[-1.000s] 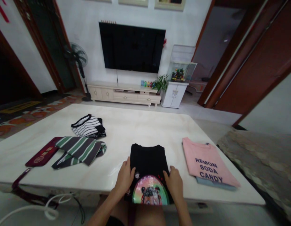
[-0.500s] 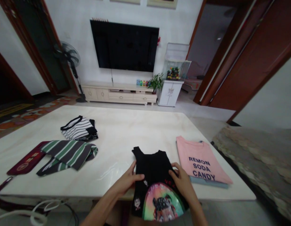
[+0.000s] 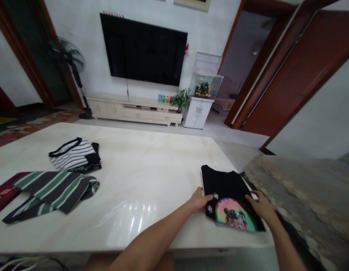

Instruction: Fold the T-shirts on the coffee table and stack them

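Note:
A folded black T-shirt [image 3: 227, 184] with a rainbow-coloured round print lies at the right end of the table, over the folded pink garment, of which only a thin edge shows. My left hand [image 3: 201, 199] grips its left side, thumb on top and fingers tucked beneath. At the opposite side my right hand [image 3: 259, 205] holds the shirt's edge in the same way. Far to the left lie a green, grey and white striped garment [image 3: 57, 188], loosely folded, and behind it a folded black-and-white striped top [image 3: 74, 154].
The white table [image 3: 143, 154] spans the foreground. A dark red flat item [image 3: 5, 192] lies partly under the green striped garment. Beyond the table stand a fan [image 3: 75, 71], a low TV cabinet [image 3: 135, 113] and a white cabinet with a glass tank [image 3: 198, 113]. A covered seat [image 3: 301, 203] borders the right side.
Both hands have carried the black T-shirt from the table's front middle to the right, onto the pink garment. The pink garment's lettering is now covered. The view has turned slightly right.

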`<state>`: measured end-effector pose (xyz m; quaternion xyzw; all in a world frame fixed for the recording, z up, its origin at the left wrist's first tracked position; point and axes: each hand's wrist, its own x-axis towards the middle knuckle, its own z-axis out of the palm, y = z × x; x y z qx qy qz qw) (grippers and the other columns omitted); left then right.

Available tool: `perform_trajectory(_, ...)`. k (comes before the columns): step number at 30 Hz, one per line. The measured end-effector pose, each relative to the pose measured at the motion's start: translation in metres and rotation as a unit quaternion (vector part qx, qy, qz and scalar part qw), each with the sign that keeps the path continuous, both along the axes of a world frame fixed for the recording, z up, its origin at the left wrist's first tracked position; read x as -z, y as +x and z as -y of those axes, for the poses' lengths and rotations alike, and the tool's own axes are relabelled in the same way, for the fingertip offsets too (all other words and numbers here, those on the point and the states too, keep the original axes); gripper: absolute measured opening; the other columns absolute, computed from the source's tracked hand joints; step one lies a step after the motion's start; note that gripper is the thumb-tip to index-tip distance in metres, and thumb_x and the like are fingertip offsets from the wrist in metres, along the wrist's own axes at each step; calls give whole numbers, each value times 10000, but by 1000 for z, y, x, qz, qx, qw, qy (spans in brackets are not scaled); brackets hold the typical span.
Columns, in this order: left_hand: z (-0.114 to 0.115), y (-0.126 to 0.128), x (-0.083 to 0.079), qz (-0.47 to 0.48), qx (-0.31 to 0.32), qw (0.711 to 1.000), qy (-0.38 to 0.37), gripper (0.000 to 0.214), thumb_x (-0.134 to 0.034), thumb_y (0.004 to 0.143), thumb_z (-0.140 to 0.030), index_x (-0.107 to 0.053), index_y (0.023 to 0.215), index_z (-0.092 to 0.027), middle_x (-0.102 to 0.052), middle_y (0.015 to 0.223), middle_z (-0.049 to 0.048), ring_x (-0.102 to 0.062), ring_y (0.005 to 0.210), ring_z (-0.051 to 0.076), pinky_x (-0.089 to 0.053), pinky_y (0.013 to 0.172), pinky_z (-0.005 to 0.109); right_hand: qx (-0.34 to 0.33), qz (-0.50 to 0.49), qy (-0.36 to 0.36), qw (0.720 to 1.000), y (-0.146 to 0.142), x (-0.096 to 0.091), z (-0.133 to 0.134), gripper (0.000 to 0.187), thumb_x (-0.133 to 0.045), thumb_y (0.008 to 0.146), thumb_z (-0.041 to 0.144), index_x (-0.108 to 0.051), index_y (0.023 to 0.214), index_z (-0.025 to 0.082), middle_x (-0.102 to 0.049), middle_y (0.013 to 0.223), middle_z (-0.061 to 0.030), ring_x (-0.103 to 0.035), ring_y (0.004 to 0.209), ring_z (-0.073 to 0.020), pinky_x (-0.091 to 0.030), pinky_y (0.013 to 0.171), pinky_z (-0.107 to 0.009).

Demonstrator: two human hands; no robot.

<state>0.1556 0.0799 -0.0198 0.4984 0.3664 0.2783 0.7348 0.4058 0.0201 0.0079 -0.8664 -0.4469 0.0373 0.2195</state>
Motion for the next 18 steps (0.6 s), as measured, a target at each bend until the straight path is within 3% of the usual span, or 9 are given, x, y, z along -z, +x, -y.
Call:
perform_trajectory(2, 12, 4, 22, -48, -13, 999, -8, 534, -641, 658, -145, -449, 1155, -103, -556, 612, -33, -506, 493, 107, -440, 499, 231, -3, 3, -12, 1000, -1, 14, -2, 460, -443, 673, 369, -590, 1004, 84, -612, 620, -91, -614, 623, -265, -469, 599, -356)
perform_trajectory(4, 22, 5, 34, -68, -20, 997, -4, 493, -628, 651, -109, -460, 1115, -110, -552, 596, -45, -500, 468, 96, -452, 502, 231, -8, 14, -7, 1000, -4, 20, -1, 480, -410, 694, 355, -572, 1066, 100, -616, 667, -88, -617, 672, -261, -466, 630, -349)
perform_trajectory(8, 32, 9, 30, 17, 19, 1000, -1, 569, -623, 665, -119, -390, 1184, -139, -594, 695, -13, -538, 454, 98, -478, 484, 249, 6, 47, 9, 999, -5, 16, 0, 514, -335, 760, 373, -523, 1162, 115, -619, 841, -141, -608, 794, -300, -453, 676, -384)
perform_trajectory(12, 33, 8, 32, 46, 75, 995, 38, 662, -660, 657, -155, -357, 1245, -162, -611, 745, 27, -557, 458, 106, -470, 468, 248, 23, 157, 11, 987, -12, 16, -4, 488, -291, 801, 308, -568, 1126, 72, -606, 858, -199, -599, 831, -331, -454, 680, -416)
perform_trajectory(15, 36, -7, 45, -19, 133, 990, 36, 705, -679, 626, -147, -363, 1256, -134, -604, 663, 11, -546, 446, 106, -455, 470, 238, -17, 237, 48, 970, -36, 28, -9, 531, -279, 836, 371, -556, 1166, 62, -559, 1072, -256, -518, 1051, -366, -439, 788, -474)
perform_trajectory(18, 41, -41, 54, -40, 167, 985, 12, 736, -652, 638, -158, -334, 1300, -107, -595, 614, -10, -542, 445, 100, -446, 490, 230, -116, 261, 32, 958, -63, 47, -10, 485, -324, 817, 407, -550, 1197, 210, -447, 1316, -160, -374, 1216, -376, -394, 843, -563)
